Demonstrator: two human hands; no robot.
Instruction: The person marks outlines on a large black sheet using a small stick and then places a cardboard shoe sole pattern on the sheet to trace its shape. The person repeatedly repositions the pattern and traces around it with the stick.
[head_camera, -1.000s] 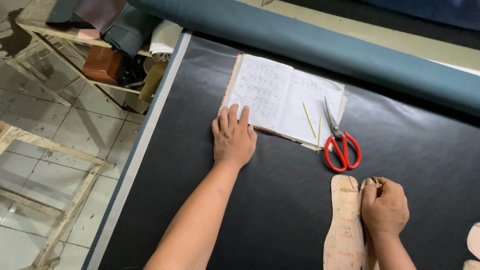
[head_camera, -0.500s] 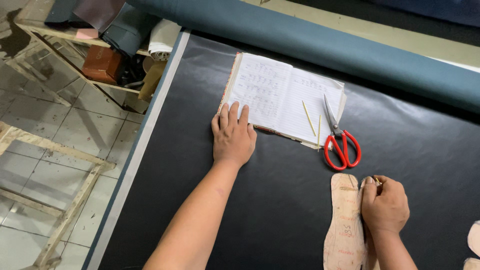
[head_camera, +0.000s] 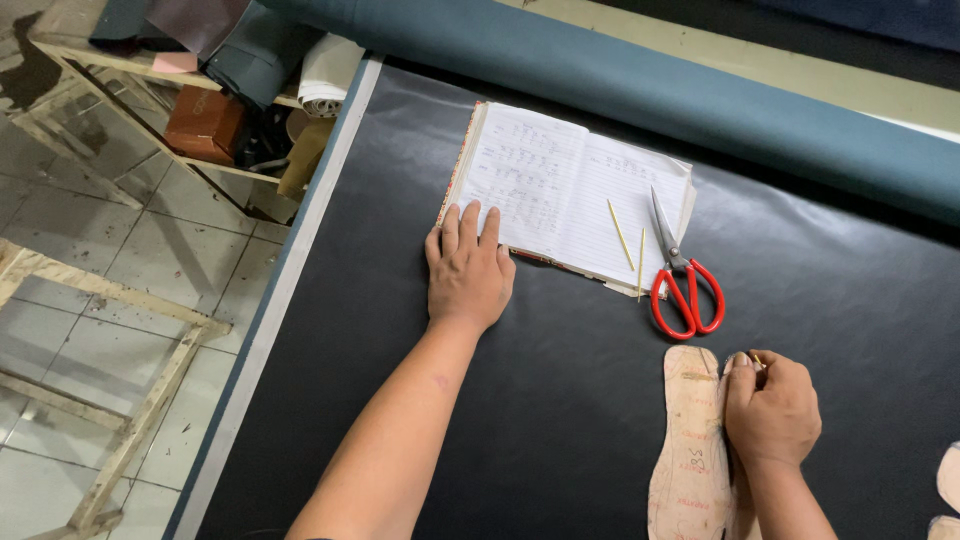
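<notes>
Fingers spread flat, the left hand (head_camera: 468, 268) presses the dark sheet (head_camera: 560, 400) on the bench, fingertips touching the open lined notebook's (head_camera: 565, 190) near edge. Right hand (head_camera: 772, 410) is curled tight, pinching a thin yellow stick at the cardboard sole pattern's (head_camera: 688, 445) rim. Red-handled scissors (head_camera: 680, 272) lie beside the notebook's right corner.

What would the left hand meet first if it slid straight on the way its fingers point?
The left hand lies flat on the black sheet, fingertips already at the near edge of the open lined notebook. Going straight on, it would likely ride onto that left page first.
</notes>
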